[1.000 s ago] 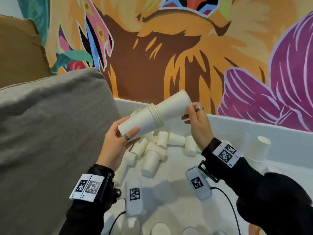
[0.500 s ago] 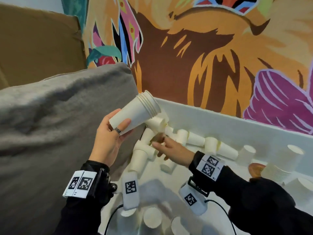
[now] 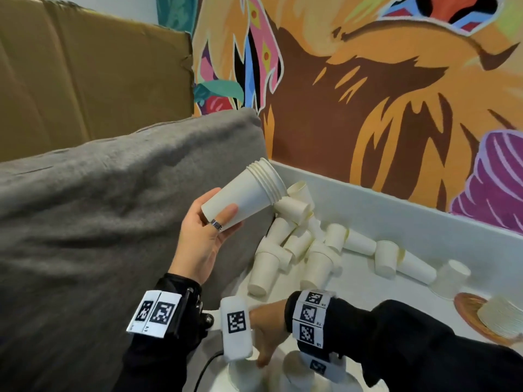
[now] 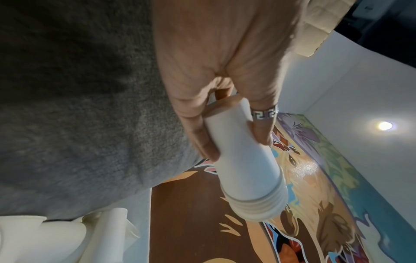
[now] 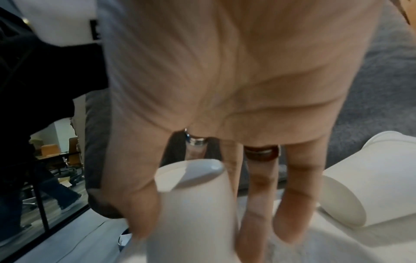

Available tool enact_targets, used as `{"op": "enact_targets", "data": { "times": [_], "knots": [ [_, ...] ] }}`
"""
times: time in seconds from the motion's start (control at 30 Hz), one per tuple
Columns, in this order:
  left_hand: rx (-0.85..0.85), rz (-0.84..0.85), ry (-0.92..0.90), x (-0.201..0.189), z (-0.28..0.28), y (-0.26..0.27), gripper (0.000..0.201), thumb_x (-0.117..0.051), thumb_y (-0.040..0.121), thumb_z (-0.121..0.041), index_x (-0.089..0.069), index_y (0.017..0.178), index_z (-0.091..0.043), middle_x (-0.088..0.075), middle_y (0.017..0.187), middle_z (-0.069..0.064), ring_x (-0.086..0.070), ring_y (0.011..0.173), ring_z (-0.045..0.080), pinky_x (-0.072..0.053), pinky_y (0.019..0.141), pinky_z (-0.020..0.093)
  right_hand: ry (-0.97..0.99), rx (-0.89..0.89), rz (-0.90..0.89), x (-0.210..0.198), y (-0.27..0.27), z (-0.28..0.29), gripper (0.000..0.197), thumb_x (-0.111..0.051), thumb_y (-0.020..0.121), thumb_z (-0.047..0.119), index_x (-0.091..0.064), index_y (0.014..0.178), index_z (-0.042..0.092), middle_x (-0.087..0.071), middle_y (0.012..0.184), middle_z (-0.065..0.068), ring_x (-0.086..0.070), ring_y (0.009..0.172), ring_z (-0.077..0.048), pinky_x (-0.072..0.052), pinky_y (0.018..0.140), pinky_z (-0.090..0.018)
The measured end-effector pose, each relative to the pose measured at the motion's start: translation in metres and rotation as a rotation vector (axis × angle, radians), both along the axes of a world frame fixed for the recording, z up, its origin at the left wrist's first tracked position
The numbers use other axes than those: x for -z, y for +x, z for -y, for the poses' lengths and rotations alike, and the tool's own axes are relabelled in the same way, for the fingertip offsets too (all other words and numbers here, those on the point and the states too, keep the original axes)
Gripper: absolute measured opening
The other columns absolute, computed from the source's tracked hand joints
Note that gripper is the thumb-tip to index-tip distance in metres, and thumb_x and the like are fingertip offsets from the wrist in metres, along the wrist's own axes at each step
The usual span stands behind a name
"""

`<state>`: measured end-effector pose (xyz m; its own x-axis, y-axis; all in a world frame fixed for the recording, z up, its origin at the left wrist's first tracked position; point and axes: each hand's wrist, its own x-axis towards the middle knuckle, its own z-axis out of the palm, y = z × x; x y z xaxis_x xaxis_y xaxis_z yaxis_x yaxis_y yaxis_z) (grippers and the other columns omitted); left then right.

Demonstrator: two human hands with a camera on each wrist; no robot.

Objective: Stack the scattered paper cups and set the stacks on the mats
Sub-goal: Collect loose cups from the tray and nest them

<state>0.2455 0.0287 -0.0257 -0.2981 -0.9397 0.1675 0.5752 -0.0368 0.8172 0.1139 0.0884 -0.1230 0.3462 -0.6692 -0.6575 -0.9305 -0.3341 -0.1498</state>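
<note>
My left hand [image 3: 219,217] grips a nested stack of white paper cups [image 3: 246,192] by its base, held tilted in the air with the rims up and to the right. In the left wrist view its thumb and fingers [image 4: 262,135] pinch the stack [image 4: 245,165]. My right hand [image 3: 263,352] reaches down at the near edge, partly hidden by the wrist camera. In the right wrist view its thumb and fingers close round an upside-down cup [image 5: 191,210]. Several loose cups [image 3: 297,244] lie in a heap on the white surface. A brown round mat [image 3: 467,309] at the right carries a cup stack [image 3: 501,318].
A grey cushion [image 3: 113,222] presses against the left side, with cardboard [image 3: 85,66] behind it. A low white wall [image 3: 396,216] borders the surface under the painted mural. More cups [image 3: 410,264] lie along that wall, and another one [image 5: 360,186] lies beside my right hand.
My right hand has left the heap of cups and come down toward me onto a cup at the near edge. The left hand still holds the stack up.
</note>
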Motion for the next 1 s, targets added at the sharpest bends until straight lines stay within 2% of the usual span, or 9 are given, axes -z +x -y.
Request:
{"op": "enact_targets", "data": {
  "times": [0.17, 0.27, 0.37, 0.57, 0.7, 0.77, 0.83, 0.9, 1.0],
  "knots": [
    [0.036, 0.005, -0.009, -0.003, 0.003, -0.005, 0.044, -0.069, 0.072, -0.015, -0.055, 0.114, -0.020, -0.060, 0.114, 0.001, -0.062, 0.104, 0.018, -0.058, 0.080, 0.031, -0.120, 0.156, 0.147, -0.022, -0.009, 0.001, 0.057, -0.074, 0.077, 0.018, -0.046, 0.127, 0.011, -0.054, 0.123, -0.015, -0.051, 0.111, -0.032, -0.044, 0.096, -0.040],
    [0.048, 0.008, -0.009, -0.006, 0.003, -0.010, 0.048, -0.068, 0.073, -0.015, -0.054, 0.118, -0.019, -0.060, 0.114, 0.001, -0.062, 0.104, 0.018, -0.056, 0.083, 0.033, -0.298, 0.328, 0.262, -0.061, -0.038, -0.005, 0.029, -0.070, 0.080, 0.020, -0.047, 0.098, 0.019, -0.051, 0.095, -0.003, -0.048, 0.090, -0.022, -0.040, 0.068, -0.025],
    [0.071, 0.007, -0.010, -0.010, 0.001, -0.019, 0.056, -0.070, 0.068, -0.018, -0.053, 0.121, -0.016, -0.061, 0.115, 0.002, -0.063, 0.103, 0.019, -0.055, 0.085, 0.036, -0.528, 0.560, 0.493, -0.098, -0.083, -0.016, 0.037, -0.071, 0.078, 0.015, -0.043, 0.101, 0.014, -0.047, 0.084, 0.003, -0.047, 0.074, -0.015, -0.042, 0.065, -0.026],
    [0.138, 0.012, -0.021, -0.017, -0.007, -0.045, 0.059, -0.070, 0.068, -0.018, -0.051, 0.124, -0.014, -0.060, 0.113, 0.002, -0.064, 0.100, 0.019, -0.058, 0.082, 0.033, -0.967, 1.134, 1.122, -0.155, -0.147, -0.055, 0.035, -0.064, 0.087, 0.015, -0.038, 0.110, 0.016, -0.046, 0.110, -0.010, -0.061, 0.093, -0.028, -0.054, 0.079, -0.037],
    [0.198, 0.017, -0.035, -0.022, -0.016, -0.069, 0.049, -0.066, 0.076, -0.011, -0.052, 0.123, -0.014, -0.060, 0.111, 0.002, -0.062, 0.100, 0.020, -0.059, 0.075, 0.028, -0.987, 1.174, 1.420, -0.161, -0.146, -0.079, 0.036, -0.061, 0.087, 0.011, -0.034, 0.110, 0.019, -0.040, 0.128, -0.018, -0.058, 0.109, -0.034, -0.056, 0.082, -0.040],
    [0.227, 0.035, -0.060, -0.024, -0.021, -0.079, 0.048, -0.068, 0.072, -0.014, -0.054, 0.118, -0.016, -0.060, 0.110, 0.002, -0.063, 0.099, 0.020, -0.059, 0.071, 0.026, -0.949, 1.125, 1.412, -0.162, -0.142, -0.090, 0.045, -0.061, 0.087, 0.008, -0.031, 0.117, 0.023, -0.044, 0.120, -0.014, -0.061, 0.100, -0.028, -0.056, 0.083, -0.040],
    [0.255, 0.063, -0.085, -0.026, -0.025, -0.089, 0.047, -0.069, 0.069, -0.015, -0.056, 0.114, -0.018, -0.060, 0.110, 0.003, -0.063, 0.099, 0.020, -0.058, 0.070, 0.026, -0.980, 1.002, 1.180, -0.166, -0.144, -0.103, 0.065, -0.066, 0.084, 0.008, -0.025, 0.127, 0.032, -0.047, 0.116, -0.007, -0.060, 0.097, -0.021, -0.055, 0.085, -0.037],
    [0.287, 0.091, -0.107, -0.027, -0.028, -0.096, 0.043, -0.068, 0.074, -0.012, -0.056, 0.115, -0.017, -0.060, 0.112, 0.002, -0.062, 0.100, 0.021, -0.057, 0.074, 0.030, -0.980, 0.871, 0.929, -0.173, -0.148, -0.116, 0.089, -0.070, 0.080, 0.008, -0.012, 0.137, 0.042, -0.046, 0.117, 0.003, -0.056, 0.101, -0.012, -0.053, 0.085, -0.026],
    [0.361, 0.128, -0.146, -0.029, -0.035, -0.108, 0.041, -0.068, 0.075, -0.012, -0.057, 0.113, -0.020, -0.060, 0.113, 0.001, -0.063, 0.102, 0.020, -0.056, 0.080, 0.033, -0.952, 0.762, 0.829, -0.185, -0.156, -0.131, 0.106, -0.071, 0.078, 0.004, 0.007, 0.140, 0.041, -0.031, 0.123, 0.023, -0.047, 0.107, 0.007, -0.048, 0.083, -0.010]
  ]
}}
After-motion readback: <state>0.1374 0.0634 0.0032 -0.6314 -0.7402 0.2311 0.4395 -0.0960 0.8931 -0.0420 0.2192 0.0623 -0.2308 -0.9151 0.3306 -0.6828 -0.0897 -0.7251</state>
